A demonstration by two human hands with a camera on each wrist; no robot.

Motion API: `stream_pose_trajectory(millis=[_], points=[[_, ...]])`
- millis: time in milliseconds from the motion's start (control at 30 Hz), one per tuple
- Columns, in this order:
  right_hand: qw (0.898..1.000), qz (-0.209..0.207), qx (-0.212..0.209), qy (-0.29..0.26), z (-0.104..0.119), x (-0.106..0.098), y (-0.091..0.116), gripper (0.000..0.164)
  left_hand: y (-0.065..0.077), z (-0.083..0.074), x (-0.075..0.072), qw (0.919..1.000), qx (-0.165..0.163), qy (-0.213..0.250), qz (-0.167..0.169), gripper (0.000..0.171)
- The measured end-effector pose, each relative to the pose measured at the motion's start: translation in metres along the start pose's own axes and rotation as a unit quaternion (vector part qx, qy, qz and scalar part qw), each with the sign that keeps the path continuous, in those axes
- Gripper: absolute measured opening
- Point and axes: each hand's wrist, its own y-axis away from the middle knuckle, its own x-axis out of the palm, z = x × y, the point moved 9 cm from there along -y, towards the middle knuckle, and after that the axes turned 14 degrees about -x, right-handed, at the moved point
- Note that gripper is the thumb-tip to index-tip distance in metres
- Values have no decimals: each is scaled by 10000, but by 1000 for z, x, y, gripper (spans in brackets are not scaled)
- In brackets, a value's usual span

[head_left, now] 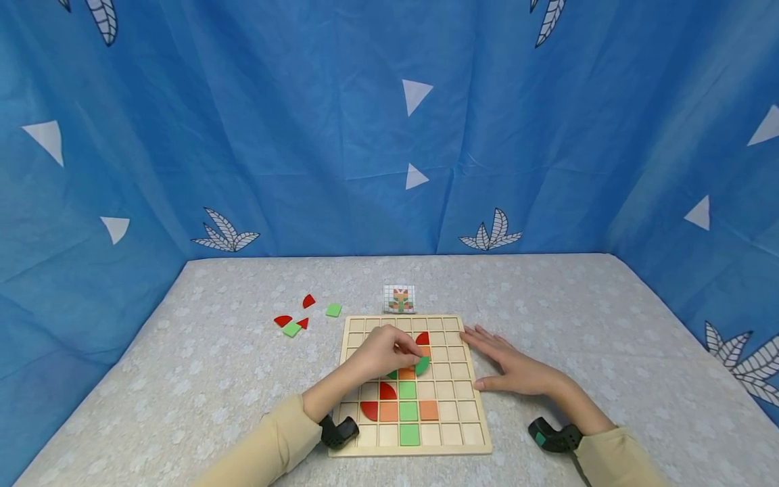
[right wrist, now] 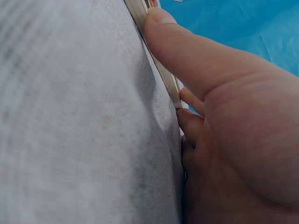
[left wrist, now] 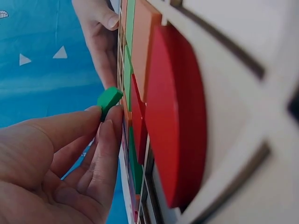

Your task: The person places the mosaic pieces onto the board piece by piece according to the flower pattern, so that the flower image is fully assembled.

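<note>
A wooden grid board lies on the table. On it are green squares, orange squares and red quarter-circle pieces. Over the board's middle, my left hand pinches a dark green quarter-circle piece between thumb and fingers. That green piece is tilted in the left wrist view, close to the board. My right hand rests at the board's right side, its fingers spread. In the right wrist view the thumb touches the board's edge. Part of the grid is hidden under my left hand.
Left of the board lie loose red pieces and light green squares. A small pattern card stands behind the board's far edge. A blue curtain surrounds the patterned tablecloth.
</note>
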Motion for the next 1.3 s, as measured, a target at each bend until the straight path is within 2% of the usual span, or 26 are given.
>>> stream_pose_trajectory(millis=[333, 833, 1300], points=[[10000, -19, -19, 25, 1, -1, 0, 81, -1, -3, 2, 9995, 163, -278, -42, 4], [9999, -32, -91, 27, 3, -1, 0, 81, 2, -5, 2, 9985, 342, -379, -175, 5], [10000, -29, -71, 21, 1, -1, 0, 81, 3, -9, 8, 9977, 617, -283, 11, 8]])
